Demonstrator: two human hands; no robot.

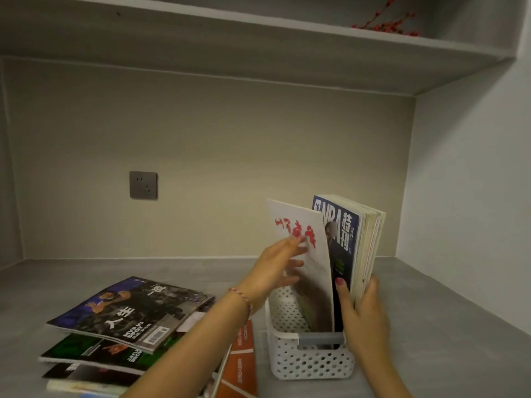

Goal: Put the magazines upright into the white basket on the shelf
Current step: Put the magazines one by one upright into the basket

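Observation:
A white perforated basket [309, 363] stands on the grey shelf at lower right. Several magazines stand upright in it, with a blue-covered one [342, 234] facing left. My right hand [360, 308] grips this upright bundle from the right, thumb on the blue cover. A white magazine with red lettering [309, 254] leans in the basket's left part. My left hand [275, 268] touches its cover with fairly straight fingers. A loose stack of magazines [123, 320] lies flat on the shelf at lower left.
An orange-covered magazine [240, 366] lies between the stack and the basket, under my left forearm. A grey wall socket [143, 185] sits on the back wall. An upper shelf board [258, 44] runs overhead, with red berry twigs [385, 24] on it. A side wall stands right of the basket.

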